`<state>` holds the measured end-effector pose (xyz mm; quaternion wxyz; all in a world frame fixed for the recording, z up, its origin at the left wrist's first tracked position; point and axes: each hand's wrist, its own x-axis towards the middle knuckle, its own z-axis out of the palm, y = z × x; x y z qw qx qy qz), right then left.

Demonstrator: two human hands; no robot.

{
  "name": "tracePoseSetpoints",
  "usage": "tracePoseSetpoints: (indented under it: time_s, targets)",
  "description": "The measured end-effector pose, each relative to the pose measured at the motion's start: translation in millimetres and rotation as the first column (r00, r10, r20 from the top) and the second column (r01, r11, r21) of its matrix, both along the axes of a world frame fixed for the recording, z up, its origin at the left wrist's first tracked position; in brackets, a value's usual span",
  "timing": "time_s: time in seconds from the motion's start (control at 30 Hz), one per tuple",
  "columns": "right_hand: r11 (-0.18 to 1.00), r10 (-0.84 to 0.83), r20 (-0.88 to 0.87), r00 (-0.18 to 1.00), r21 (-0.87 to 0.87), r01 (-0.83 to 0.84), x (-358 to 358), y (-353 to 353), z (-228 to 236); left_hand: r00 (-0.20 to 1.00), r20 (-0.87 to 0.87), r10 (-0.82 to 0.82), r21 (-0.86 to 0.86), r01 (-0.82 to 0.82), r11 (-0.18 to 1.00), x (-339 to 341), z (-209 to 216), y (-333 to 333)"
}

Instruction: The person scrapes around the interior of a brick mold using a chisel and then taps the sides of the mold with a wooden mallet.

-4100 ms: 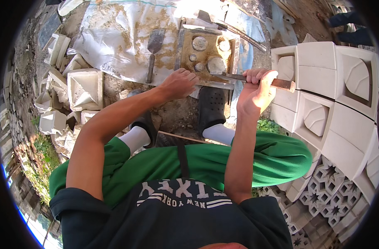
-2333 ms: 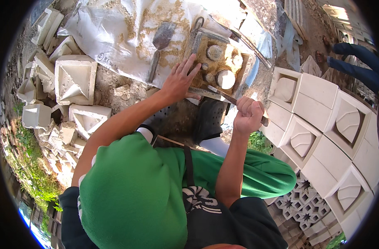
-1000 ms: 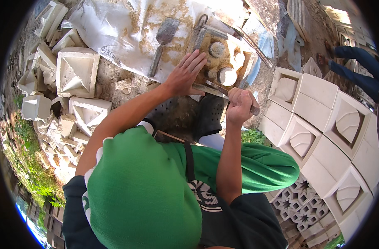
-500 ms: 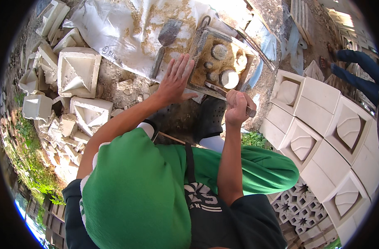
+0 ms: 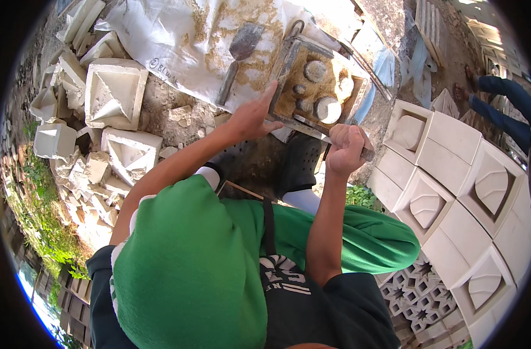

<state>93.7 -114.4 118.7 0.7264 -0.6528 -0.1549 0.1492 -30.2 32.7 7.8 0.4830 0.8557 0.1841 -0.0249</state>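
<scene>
In front of my feet stands a rectangular mould frame [image 5: 281, 75] filled with tan sandy material [image 5: 312, 58]. Several round grey-white pieces sit in the fill, among them a pale disc [image 5: 327, 110] near its front right. My right hand [image 5: 348, 144] is wrapped round the brown handle of a trowel [image 5: 312, 126], whose thin metal blade shows nearly edge-on along the frame's near side. My left hand [image 5: 255, 118] has its fingers stretched out at the frame's left near corner, holding nothing; whether it touches the frame I cannot tell.
A second trowel [image 5: 240, 52] lies on a white sheet [image 5: 172, 41] to the left. Broken pale cast blocks [image 5: 115, 93] pile up at far left. Cast blocks [image 5: 446, 134] are stacked at right, with patterned openwork blocks [image 5: 419, 296] below. Another person's legs [image 5: 504, 96] show at far right.
My left hand has turned edge-on, its fingers nearer the frame's side. My right hand has shifted slightly right and down, drawing the trowel back toward me. The view has shifted slightly.
</scene>
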Motion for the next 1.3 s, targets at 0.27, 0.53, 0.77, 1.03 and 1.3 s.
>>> tracePoseSetpoints:
  time_s: [0.27, 0.53, 0.77, 1.03, 1.3]
  targets:
    - [0.995, 0.046, -0.031, 0.998, 0.091, -0.043, 14.3, -9.8, 0.7, 0.989, -0.138, -0.056, -0.108, 0.042, 0.993, 1.1, 2.8, 10.7]
    - [0.994, 0.042, 0.006, 0.999, 0.101, -0.043, 18.9, -22.2, -2.4, 0.952, -0.242, -0.186, 0.114, 0.218, 0.969, 10.5, 16.6, 24.5]
    - [0.995, 0.002, 0.012, 1.0, 0.095, -0.003, 19.6, -37.5, -8.2, 0.927, -0.323, -0.191, 0.217, 0.269, 0.938, 22.4, 26.3, 25.0]
    - [0.992, -0.054, -0.046, 0.997, -0.112, 0.049, 35.2, -44.5, -19.0, 0.916, -0.371, -0.155, 0.17, 0.231, 0.958, 26.1, 29.7, 20.3]
    - [0.997, -0.066, -0.011, 0.998, -0.038, 0.065, 43.4, -53.4, -13.2, 0.925, -0.337, -0.173, 0.207, 0.252, 0.945, 23.1, 27.0, 18.3]
